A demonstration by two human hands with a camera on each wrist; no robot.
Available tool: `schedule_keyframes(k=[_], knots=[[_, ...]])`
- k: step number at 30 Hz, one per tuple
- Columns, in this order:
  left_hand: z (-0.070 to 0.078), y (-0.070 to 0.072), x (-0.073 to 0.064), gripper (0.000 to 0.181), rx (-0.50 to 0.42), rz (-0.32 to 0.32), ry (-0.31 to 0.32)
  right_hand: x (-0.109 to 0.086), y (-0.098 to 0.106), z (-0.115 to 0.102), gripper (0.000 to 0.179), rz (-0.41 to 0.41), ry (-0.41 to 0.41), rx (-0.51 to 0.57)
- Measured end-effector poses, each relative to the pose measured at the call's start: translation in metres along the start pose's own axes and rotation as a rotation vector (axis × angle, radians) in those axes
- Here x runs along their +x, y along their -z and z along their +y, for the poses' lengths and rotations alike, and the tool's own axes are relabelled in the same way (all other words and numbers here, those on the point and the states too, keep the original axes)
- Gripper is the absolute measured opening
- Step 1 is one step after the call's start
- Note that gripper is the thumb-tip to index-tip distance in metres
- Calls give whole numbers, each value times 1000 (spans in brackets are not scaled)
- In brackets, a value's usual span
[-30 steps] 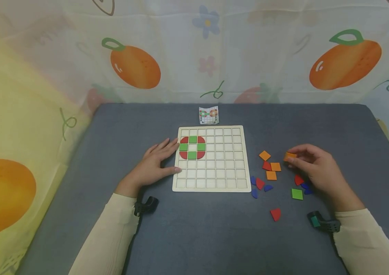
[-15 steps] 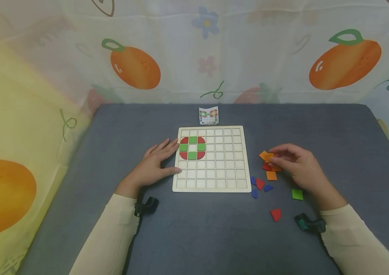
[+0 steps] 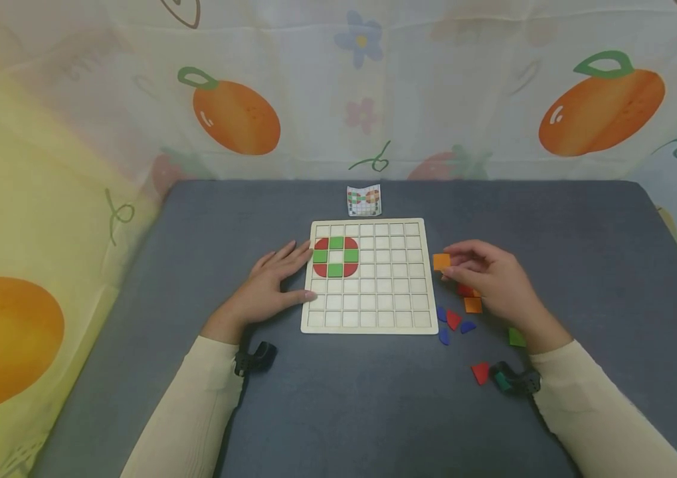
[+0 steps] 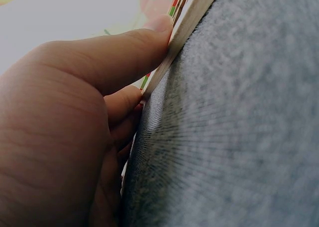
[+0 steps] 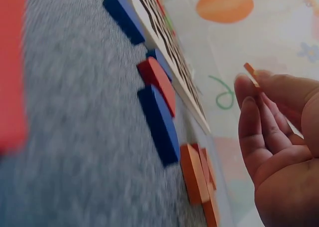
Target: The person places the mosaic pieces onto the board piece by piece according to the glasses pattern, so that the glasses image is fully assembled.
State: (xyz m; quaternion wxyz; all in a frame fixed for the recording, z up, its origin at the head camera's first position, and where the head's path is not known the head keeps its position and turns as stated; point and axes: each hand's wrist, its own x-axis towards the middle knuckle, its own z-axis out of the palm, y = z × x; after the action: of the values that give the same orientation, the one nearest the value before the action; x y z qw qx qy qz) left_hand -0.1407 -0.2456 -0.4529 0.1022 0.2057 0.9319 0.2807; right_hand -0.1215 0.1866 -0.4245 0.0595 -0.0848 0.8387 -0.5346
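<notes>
My right hand (image 3: 489, 279) pinches an orange square tile (image 3: 441, 262) between thumb and fingertips, just off the right edge of the wooden grid board (image 3: 383, 322). The right wrist view shows that tile (image 5: 251, 73) nearly edge-on, raised above the table. With fingers spread, my left hand (image 3: 266, 285) rests at the board's left edge. Its thumb and fingertips touch the frame, as the left wrist view shows at the board's side (image 4: 187, 35). Red quarter-round tiles (image 3: 321, 270) and green square tiles (image 3: 335, 270) form a ring in the board's upper left, around one bare cell.
Right of the board lie blue pieces (image 3: 468, 327), red pieces (image 3: 480, 373), an orange square (image 3: 473, 305) and a green square (image 3: 515, 337), partly under my right wrist. A small pattern card (image 3: 364, 200) stands behind the board. A printed curtain (image 3: 314, 86) hangs behind the table.
My right hand has carried the orange square tile leftward, over the loose orange and red pieces, to the board's right edge. My left hand has stayed in place.
</notes>
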Motion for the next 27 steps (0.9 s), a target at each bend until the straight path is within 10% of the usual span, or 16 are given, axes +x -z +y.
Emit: schedule_keyframes(k=[27], knots=[[0, 1, 1, 96, 0, -2, -9, 44, -48, -31, 28, -74, 95, -14]])
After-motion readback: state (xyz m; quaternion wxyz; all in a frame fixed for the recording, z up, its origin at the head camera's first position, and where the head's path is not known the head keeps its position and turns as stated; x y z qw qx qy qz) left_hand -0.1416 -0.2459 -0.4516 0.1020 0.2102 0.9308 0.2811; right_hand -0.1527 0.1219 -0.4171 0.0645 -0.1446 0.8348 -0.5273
